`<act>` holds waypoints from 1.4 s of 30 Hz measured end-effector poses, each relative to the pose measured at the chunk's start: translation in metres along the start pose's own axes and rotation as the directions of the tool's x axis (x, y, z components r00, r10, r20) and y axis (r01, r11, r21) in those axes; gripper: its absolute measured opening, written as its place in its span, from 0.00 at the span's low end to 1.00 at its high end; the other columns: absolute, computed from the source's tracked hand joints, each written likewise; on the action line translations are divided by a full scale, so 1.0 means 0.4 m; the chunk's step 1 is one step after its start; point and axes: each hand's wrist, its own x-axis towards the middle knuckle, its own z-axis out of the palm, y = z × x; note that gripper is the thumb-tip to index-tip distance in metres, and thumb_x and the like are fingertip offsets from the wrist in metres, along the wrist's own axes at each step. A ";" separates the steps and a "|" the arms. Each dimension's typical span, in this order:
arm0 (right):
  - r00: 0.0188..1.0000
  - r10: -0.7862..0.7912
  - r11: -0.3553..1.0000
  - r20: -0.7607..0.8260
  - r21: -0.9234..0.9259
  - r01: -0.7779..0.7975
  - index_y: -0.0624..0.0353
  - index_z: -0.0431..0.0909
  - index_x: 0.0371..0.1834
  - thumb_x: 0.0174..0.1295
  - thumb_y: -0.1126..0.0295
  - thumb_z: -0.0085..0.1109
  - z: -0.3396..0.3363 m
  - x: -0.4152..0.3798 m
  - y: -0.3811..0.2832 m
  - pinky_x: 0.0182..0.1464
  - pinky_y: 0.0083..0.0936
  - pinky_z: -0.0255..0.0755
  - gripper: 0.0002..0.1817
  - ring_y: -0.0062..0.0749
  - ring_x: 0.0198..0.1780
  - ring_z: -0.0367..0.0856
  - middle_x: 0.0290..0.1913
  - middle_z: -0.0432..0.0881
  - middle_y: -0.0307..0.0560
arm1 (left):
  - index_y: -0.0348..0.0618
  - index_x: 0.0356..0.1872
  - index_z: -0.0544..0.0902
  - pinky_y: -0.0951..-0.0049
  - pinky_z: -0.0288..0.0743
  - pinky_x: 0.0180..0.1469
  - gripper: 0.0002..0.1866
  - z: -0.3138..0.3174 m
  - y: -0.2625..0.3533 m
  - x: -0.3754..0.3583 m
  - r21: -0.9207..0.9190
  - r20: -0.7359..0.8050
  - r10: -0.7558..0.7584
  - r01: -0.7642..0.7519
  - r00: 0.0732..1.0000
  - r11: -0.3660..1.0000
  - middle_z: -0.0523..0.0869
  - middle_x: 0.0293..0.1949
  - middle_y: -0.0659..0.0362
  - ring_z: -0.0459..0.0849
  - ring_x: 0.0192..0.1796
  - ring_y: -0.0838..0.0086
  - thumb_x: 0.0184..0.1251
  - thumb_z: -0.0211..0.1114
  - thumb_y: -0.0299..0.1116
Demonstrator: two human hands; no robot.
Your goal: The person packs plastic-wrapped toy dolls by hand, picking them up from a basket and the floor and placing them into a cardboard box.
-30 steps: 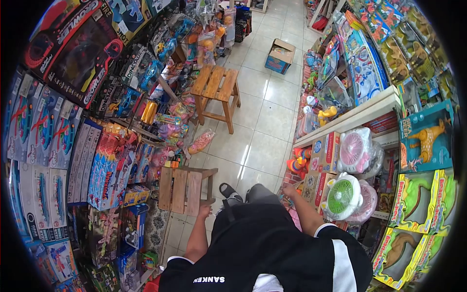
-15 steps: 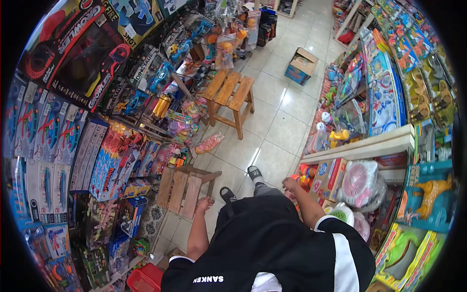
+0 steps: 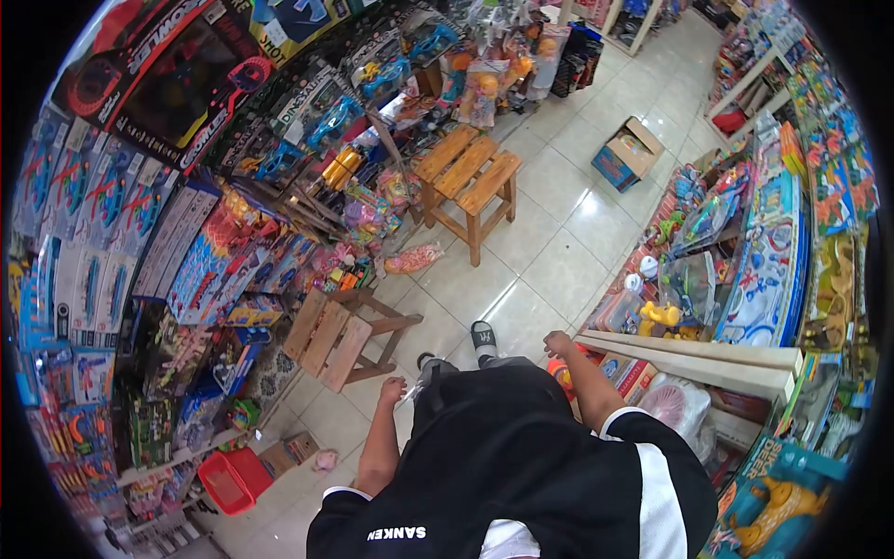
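Note:
My left hand (image 3: 393, 389) hangs at my side, holding nothing that I can see, its fingers loosely bent and apart. Nearest to it is a low wooden stool (image 3: 328, 347), without contact. On the other side my right hand (image 3: 559, 345) is held out from my body, fingers slightly curled, nothing visible in it. Close by it are the end of a white wooden shelf edge (image 3: 689, 359) and some boxed goods (image 3: 629, 374) below. A sandal (image 3: 483, 335) shows on my foot ahead of my dark shirt.
A taller wooden stool (image 3: 470, 172) stands ahead on the tiled floor, with a packaged pink item (image 3: 413, 258) near it. Farther along is an open cardboard box (image 3: 629, 154). Packed toy shelves line both sides. A red basket (image 3: 233, 480) sits at lower left.
The view has turned, so the stools and the cardboard box sit differently in it. The red basket shows more fully. Both hands stay beside my body and pick up nothing.

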 end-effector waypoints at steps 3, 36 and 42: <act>1.000 -0.011 0.999 0.019 -0.036 0.012 0.58 0.79 0.54 0.64 0.62 0.51 -0.019 0.016 -0.009 0.30 0.36 0.81 0.19 0.38 0.34 0.88 0.43 0.88 0.50 | 0.44 0.53 0.80 0.66 0.74 0.38 0.18 0.018 -0.038 -0.027 -0.049 0.003 0.023 -0.023 1.000 0.999 0.86 0.43 0.57 0.84 0.36 0.71 0.68 0.56 0.42; 0.975 -0.157 0.796 0.158 -0.564 0.220 0.55 0.80 0.52 0.65 0.61 0.52 0.521 -0.107 -0.357 0.31 0.34 0.80 0.16 0.33 0.33 0.87 0.40 0.88 0.47 | 0.38 0.45 0.81 0.72 0.70 0.22 0.15 -0.080 -0.789 -0.195 -0.680 -0.209 -0.184 -0.008 0.961 0.733 0.86 0.34 0.55 0.82 0.26 0.72 0.67 0.60 0.39; 0.922 -0.264 0.641 0.282 -0.664 0.386 0.57 0.82 0.46 0.65 0.60 0.54 0.674 -0.152 -0.455 0.26 0.26 0.78 0.15 0.29 0.31 0.87 0.36 0.88 0.47 | 0.40 0.47 0.81 0.74 0.69 0.22 0.14 -0.140 -0.912 -0.233 -0.776 -0.245 -0.235 -0.045 0.940 0.630 0.86 0.36 0.55 0.83 0.27 0.72 0.66 0.52 0.32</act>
